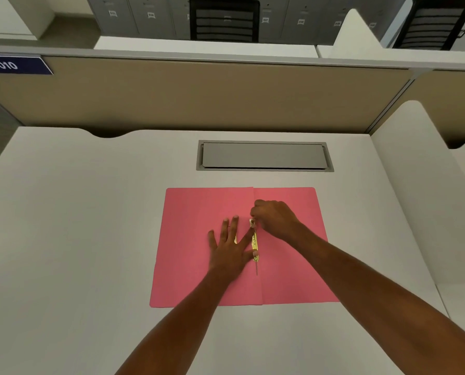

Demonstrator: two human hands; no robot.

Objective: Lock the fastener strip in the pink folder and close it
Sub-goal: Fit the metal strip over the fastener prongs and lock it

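Observation:
The pink folder [188, 266] lies spread open and flat on the white desk, its spine fold running down the middle. A gold metal fastener strip [254, 242] lies along that fold, with a thin prong sticking out at its near end. My left hand [230, 246] rests flat on the left leaf, fingers spread, thumb pressing the strip's near end. My right hand [273, 219] is curled over the strip's far end, fingertips pinching it.
A grey cable hatch [263, 156] is set into the desk [77, 239] beyond the folder. A beige partition [198, 98] closes off the back, a white side panel [415, 198] the right. Two black chairs stand behind the partition.

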